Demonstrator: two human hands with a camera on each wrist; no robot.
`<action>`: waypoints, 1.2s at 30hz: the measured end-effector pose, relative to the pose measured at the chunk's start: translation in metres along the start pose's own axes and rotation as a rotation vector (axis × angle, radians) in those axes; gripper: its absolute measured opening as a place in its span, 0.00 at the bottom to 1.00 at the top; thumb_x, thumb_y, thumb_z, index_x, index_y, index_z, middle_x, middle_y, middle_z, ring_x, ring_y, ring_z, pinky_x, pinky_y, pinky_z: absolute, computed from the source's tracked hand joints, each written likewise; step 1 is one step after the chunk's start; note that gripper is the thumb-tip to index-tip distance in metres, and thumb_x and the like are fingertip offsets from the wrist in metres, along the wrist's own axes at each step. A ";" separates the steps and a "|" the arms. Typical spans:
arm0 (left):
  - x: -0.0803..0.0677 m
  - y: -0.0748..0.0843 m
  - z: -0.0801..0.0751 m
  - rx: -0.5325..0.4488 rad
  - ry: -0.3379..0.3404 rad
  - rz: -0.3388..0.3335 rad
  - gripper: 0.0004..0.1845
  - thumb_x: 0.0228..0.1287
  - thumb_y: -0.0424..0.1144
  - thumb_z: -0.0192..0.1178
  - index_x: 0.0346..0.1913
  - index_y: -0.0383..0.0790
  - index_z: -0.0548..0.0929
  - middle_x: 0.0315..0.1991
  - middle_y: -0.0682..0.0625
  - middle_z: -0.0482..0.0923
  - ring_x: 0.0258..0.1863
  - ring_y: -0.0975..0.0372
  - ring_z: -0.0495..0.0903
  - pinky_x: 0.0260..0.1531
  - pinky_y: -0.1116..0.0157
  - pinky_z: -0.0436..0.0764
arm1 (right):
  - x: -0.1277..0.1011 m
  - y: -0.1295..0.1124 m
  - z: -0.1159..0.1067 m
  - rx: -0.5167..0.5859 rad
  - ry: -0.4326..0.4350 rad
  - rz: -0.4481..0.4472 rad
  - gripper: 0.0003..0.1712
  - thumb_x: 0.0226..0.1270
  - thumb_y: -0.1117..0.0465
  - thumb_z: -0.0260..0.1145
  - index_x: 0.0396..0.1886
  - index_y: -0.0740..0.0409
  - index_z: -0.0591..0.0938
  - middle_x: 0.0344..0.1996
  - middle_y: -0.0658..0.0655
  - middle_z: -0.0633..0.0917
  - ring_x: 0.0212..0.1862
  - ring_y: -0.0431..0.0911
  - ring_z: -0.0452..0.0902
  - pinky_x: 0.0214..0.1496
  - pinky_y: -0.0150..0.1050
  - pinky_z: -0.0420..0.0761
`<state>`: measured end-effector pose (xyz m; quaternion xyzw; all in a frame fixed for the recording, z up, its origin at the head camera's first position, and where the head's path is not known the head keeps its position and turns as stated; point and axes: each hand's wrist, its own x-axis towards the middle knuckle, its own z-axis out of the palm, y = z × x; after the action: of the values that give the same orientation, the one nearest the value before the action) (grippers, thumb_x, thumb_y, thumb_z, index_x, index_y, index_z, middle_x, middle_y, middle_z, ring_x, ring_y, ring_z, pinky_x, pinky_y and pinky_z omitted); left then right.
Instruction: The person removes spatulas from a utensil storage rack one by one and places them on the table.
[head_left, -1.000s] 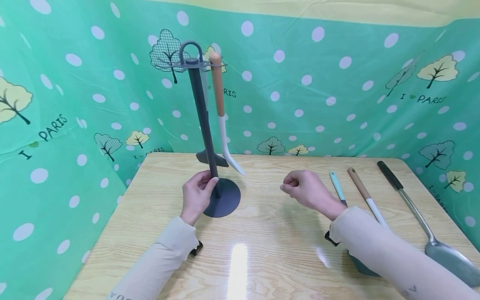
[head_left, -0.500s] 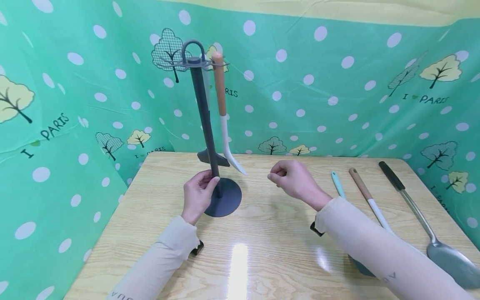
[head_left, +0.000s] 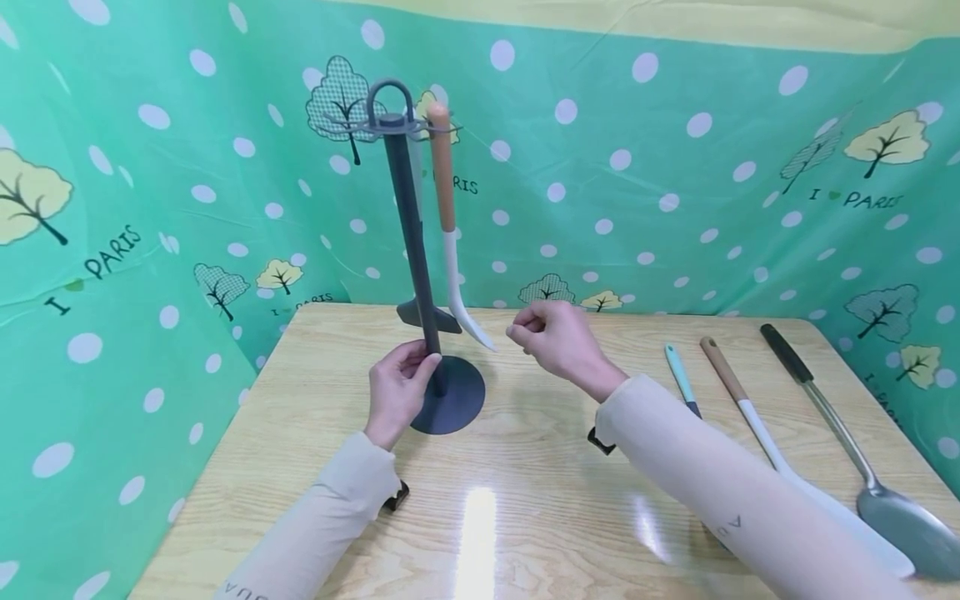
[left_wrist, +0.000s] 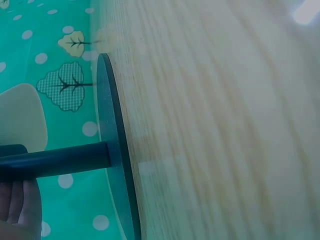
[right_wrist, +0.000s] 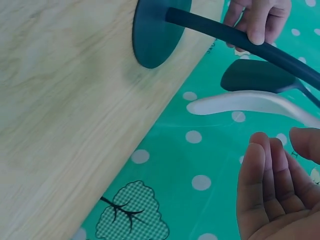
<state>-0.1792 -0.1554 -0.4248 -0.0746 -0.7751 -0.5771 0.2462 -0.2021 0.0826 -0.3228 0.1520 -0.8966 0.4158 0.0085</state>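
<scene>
A dark utensil stand (head_left: 407, 200) with a round base (head_left: 461, 400) and a ring of hooks on top stands on the table. My left hand (head_left: 397, 392) pinches its pole low down, just above the base. From the hooks hang a white kitchen utensil with a wooden handle (head_left: 442, 175) and, behind the pole, a spatula whose dark blade (right_wrist: 257, 76) shows in the right wrist view. Just right of the white utensil's lower end, my right hand (head_left: 562, 342) is in the air. Its fingers are loosely bent, thumb apart, and nothing lies between them.
On the table's right side lie a teal-handled utensil (head_left: 678, 371), its head mostly behind my right sleeve, a white turner with a wooden handle (head_left: 757, 425) and a metal turner with a black handle (head_left: 832, 417). A green dotted cloth (head_left: 645, 183) hangs behind the table (head_left: 555, 525).
My right hand has moved left and slightly away from me, toward the hanging white utensil. My left hand keeps its hold on the pole, and the stand has stayed put.
</scene>
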 end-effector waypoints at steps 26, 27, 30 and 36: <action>0.001 -0.002 0.000 -0.020 -0.006 0.039 0.11 0.59 0.35 0.67 0.43 0.33 0.85 0.36 0.41 0.84 0.33 0.54 0.84 0.39 0.65 0.84 | 0.035 -0.037 0.030 0.199 -0.052 -0.180 0.22 0.73 0.57 0.57 0.65 0.53 0.72 0.57 0.52 0.79 0.56 0.41 0.75 0.58 0.37 0.75; 0.001 -0.002 0.000 -0.018 -0.006 0.038 0.11 0.59 0.35 0.67 0.43 0.33 0.85 0.36 0.42 0.84 0.33 0.55 0.84 0.39 0.66 0.84 | 0.036 -0.037 0.031 0.230 -0.065 -0.190 0.23 0.74 0.59 0.55 0.66 0.54 0.70 0.58 0.53 0.78 0.58 0.42 0.74 0.60 0.38 0.74; 0.001 -0.003 0.001 -0.010 -0.006 0.037 0.11 0.59 0.35 0.67 0.43 0.33 0.85 0.36 0.42 0.84 0.33 0.55 0.84 0.38 0.69 0.83 | 0.037 -0.037 0.035 0.324 -0.113 -0.197 0.25 0.75 0.63 0.53 0.70 0.55 0.65 0.62 0.54 0.75 0.62 0.43 0.71 0.63 0.39 0.71; 0.001 0.001 0.000 -0.009 0.000 0.025 0.10 0.59 0.32 0.67 0.42 0.30 0.84 0.36 0.39 0.84 0.34 0.52 0.85 0.39 0.63 0.84 | 0.041 -0.037 0.038 0.437 -0.155 -0.161 0.27 0.76 0.63 0.51 0.72 0.54 0.62 0.65 0.56 0.71 0.65 0.46 0.68 0.66 0.42 0.68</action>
<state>-0.1800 -0.1550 -0.4233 -0.0856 -0.7716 -0.5774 0.2530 -0.2266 0.0207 -0.3143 0.2529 -0.7684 0.5848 -0.0604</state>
